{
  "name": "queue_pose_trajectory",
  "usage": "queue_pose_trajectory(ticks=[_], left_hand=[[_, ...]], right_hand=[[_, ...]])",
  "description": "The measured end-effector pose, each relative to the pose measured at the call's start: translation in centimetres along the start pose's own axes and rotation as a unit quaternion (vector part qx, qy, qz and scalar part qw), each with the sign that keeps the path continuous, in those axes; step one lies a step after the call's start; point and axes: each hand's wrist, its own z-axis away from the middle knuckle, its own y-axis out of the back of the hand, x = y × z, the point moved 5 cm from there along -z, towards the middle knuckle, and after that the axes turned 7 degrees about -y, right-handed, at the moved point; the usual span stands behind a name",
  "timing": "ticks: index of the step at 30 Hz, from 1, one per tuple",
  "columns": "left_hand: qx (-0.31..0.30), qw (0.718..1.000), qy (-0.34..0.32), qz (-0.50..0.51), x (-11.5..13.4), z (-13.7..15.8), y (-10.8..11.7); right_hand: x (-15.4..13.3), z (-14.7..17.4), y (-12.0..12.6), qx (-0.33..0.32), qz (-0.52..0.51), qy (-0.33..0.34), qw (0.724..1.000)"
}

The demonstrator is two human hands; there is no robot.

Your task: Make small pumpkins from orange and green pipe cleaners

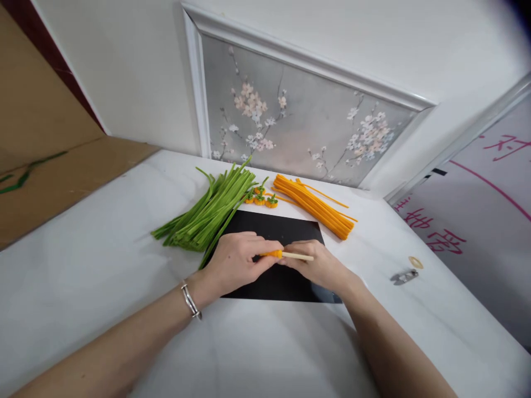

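Note:
Over a black mat (pixel 265 290), both hands meet around a thin pale wooden stick (pixel 298 256). An orange pipe cleaner (pixel 274 254) is wrapped about the stick's left part. My left hand (pixel 238 261), with a silver bangle at the wrist, is closed with thumb and fingers on the orange wrap. My right hand (pixel 321 265) is closed by the wrap's right end, with the stick lying across its fingers. Its fingertips are partly hidden, as is the stick's left end.
A bundle of green pipe cleaners (pixel 211 213) lies behind on the left, an orange bundle (pixel 317 207) on the right. Several small orange pieces with green tops (pixel 260 198) sit between them. Small snippers (pixel 404 277) and a yellowish ring (pixel 415 262) lie far right.

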Motion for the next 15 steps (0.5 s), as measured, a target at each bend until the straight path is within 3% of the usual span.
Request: queue_pose_trajectory(ticks=[6,10,15], left_hand=[[-0.005,0.998,0.054,0.044,-0.4,-0.2,0.2],[-0.014,0.996,0.071,0.056,-0.9,-0.1,0.2],[-0.064,0.995,0.048,0.059,-0.8,-0.3,0.0]], right_hand=[[0.2,0.3,1.4,0.069,-0.142,0.005,0.987],[-0.4,0.5,1.8,0.13,-0.107,0.012,0.986],[-0.5,0.3,1.3,0.147,-0.122,0.009,0.982]])
